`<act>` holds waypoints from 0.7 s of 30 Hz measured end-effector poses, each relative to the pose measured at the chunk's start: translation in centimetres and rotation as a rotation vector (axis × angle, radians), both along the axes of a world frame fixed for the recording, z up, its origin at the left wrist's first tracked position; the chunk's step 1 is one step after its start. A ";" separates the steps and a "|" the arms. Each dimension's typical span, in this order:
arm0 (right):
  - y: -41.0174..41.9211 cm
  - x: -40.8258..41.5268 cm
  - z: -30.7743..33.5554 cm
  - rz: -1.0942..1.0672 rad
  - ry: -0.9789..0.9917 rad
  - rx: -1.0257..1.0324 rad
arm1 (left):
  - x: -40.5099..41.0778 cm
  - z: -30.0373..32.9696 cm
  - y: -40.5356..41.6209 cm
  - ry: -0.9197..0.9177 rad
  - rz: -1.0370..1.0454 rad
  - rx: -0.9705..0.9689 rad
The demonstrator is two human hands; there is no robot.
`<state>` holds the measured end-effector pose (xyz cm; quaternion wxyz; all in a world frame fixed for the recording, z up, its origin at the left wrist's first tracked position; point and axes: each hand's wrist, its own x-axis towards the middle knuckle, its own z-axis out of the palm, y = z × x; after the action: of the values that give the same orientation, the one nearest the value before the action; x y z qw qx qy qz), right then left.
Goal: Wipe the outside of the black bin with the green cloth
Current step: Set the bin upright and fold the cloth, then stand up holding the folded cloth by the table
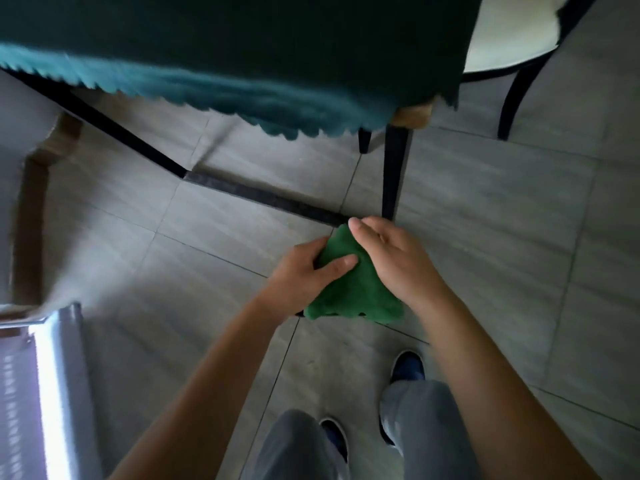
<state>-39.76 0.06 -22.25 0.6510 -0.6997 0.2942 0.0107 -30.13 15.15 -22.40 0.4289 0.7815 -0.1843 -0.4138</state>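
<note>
A green cloth hangs bunched between both hands, above the tiled floor in the middle of the head view. My left hand grips its left side, thumb pressed across the top. My right hand lies over its right side with fingers extended along the cloth. No black bin is visible in this view.
A table with a dark teal, scalloped-edge tablecloth fills the top, on black legs. A cream-seated chair stands at top right. A shiny metal frame is at lower left. My feet and grey trousers are below.
</note>
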 end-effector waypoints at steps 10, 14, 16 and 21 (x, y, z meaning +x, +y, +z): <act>-3.5 -1.5 18.1 -0.477 -0.113 -0.132 | 1.3 20.3 -2.2 0.292 0.364 -0.348; -3.7 0.3 22.6 -0.214 -0.020 0.198 | 2.8 26.5 -3.2 0.392 0.484 -0.514; -2.9 1.5 24.3 -0.180 0.009 0.402 | 3.6 28.2 -3.2 0.445 0.536 -0.592; -1.2 3.8 28.5 -0.188 -0.083 0.507 | 5.9 30.3 -2.1 0.495 0.535 -0.692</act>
<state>-35.97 -1.11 6.26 0.8151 -0.4837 0.3187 -0.0051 -24.25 13.04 7.93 0.7849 0.4919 0.0036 -0.3769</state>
